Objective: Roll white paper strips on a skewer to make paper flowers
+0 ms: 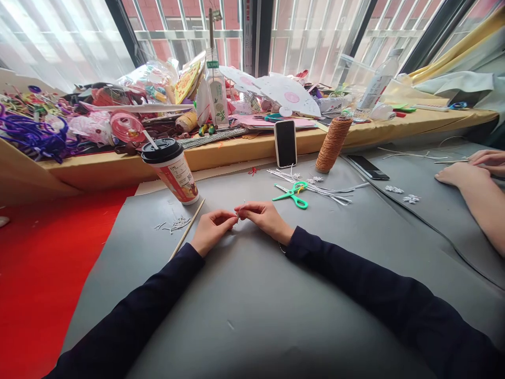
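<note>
My left hand and my right hand meet at the fingertips over the grey table cover. Both are pinched on a small whitish piece of cord, mostly hidden by the fingers; a thin end sticks up above them. A thin wooden stick lies just left of my left hand, with a small heap of short white cord pieces beyond it. Green-handled scissors lie partly open past my right hand, beside long white cords and small white knotted flowers.
A lidded paper cup stands at the left. Behind are a propped phone and a brown twine spool. At right lie a dark phone, a black cable and another person's hands. A cluttered ledge runs behind.
</note>
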Demonstrator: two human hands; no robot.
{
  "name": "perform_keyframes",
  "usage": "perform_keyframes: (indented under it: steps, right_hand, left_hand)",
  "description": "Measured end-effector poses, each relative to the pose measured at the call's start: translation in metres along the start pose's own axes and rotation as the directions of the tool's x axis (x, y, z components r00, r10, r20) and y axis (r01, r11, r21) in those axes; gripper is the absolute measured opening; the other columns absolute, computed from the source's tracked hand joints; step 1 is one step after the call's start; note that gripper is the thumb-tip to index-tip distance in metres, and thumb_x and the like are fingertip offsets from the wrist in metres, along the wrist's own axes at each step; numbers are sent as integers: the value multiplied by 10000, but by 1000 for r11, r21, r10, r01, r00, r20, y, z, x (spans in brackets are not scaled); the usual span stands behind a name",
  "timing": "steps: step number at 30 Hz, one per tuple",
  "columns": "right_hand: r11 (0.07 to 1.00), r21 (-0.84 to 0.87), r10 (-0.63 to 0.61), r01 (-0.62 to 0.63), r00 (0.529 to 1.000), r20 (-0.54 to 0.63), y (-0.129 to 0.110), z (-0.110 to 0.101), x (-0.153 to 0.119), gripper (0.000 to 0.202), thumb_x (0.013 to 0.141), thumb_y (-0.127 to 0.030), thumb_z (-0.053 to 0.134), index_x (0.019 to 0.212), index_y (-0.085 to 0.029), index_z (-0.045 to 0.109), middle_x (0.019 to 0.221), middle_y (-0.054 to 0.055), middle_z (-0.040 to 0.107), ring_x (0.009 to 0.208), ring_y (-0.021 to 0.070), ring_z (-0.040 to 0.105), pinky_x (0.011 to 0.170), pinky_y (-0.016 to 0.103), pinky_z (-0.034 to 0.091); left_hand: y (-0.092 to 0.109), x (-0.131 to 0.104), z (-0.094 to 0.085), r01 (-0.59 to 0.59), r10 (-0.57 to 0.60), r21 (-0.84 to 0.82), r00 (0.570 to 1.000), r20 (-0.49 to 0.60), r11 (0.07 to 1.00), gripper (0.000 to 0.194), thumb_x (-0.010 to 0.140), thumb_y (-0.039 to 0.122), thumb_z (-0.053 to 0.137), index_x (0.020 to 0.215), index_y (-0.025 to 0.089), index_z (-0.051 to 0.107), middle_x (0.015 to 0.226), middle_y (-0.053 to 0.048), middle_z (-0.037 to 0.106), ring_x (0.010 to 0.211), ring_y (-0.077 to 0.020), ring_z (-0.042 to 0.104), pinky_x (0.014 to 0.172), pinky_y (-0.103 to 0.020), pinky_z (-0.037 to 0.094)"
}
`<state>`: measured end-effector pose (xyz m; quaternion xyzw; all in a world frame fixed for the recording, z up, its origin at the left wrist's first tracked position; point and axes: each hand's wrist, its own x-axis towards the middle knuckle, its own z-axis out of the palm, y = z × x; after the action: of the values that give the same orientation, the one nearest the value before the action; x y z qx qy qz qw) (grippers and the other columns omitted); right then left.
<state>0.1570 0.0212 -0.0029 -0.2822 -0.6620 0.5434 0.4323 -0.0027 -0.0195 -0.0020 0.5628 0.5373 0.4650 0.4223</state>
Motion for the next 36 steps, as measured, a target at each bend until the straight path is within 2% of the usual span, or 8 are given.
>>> perform_keyframes:
  steps: [6,10,14,18,21,26,32,36]
  right_hand:
    - [998,45,46,-38,982,-181,3,16,-4,215,707,-355,566,756,-171,665,810,30,645,705,120,565,732,278,456]
    - [991,97,104,-88,977,-184,4,21,-4,229,683,-363,592,769,-162,661,917,59,642,754,137,585,758,296,466]
    - [979,97,190,-177,969,-155,3,20,-5,360,630,-373,649,918,-160,616,865,63,645,756,144,593,740,311,472]
    - [979,48,201,-197,973,-110,2,18,-5,328,638,-431,630,797,-147,599,734,38,630,689,131,586,677,295,475]
    - [980,54,197,-194,978,-70,3,15,-2,331,640,-437,627,799,-149,586,752,34,622,692,127,581,671,285,477]
    - [969,104,226,-223,974,-23,1,9,4,269,678,-396,600,799,-157,578,745,20,607,679,115,572,679,275,472]
    - [978,32,208,-207,978,-20,2,9,6,167,716,-328,544,740,-163,544,691,-11,565,669,101,535,671,251,436]
    - [972,73,224,-223,974,-14,2,12,6,136,718,-302,524,712,-167,532,682,-22,545,675,96,513,681,240,414]
  left_hand:
    - [-4,-1,4,-157,172,133,979,-108,979,184,620,317,647,698,152,623,671,-26,626,606,-129,556,588,-236,432]
    - [-4,-2,6,-202,245,241,956,-162,949,139,637,293,623,681,162,612,657,-9,601,583,-113,526,572,-223,408]
    - [-4,-1,5,-158,196,190,959,-204,969,142,667,300,596,694,161,591,667,-5,588,597,-113,523,587,-223,411]
    - [-3,2,3,-109,108,0,983,-150,994,169,676,319,595,724,158,573,678,-5,585,607,-118,537,592,-227,421]
    - [-4,4,2,-56,49,-71,994,-93,996,184,679,325,599,740,156,565,657,-3,576,603,-117,538,588,-227,427]
    - [-3,7,0,-18,15,-89,999,-32,996,178,699,320,590,746,153,549,639,-1,563,597,-111,533,589,-226,435]
    - [0,6,3,12,-11,-87,1000,6,996,167,712,310,580,748,154,532,638,3,552,587,-105,520,579,-224,432]
    - [3,4,4,-7,11,-112,999,34,994,166,726,316,565,739,156,521,620,9,535,579,-101,498,579,-220,411]
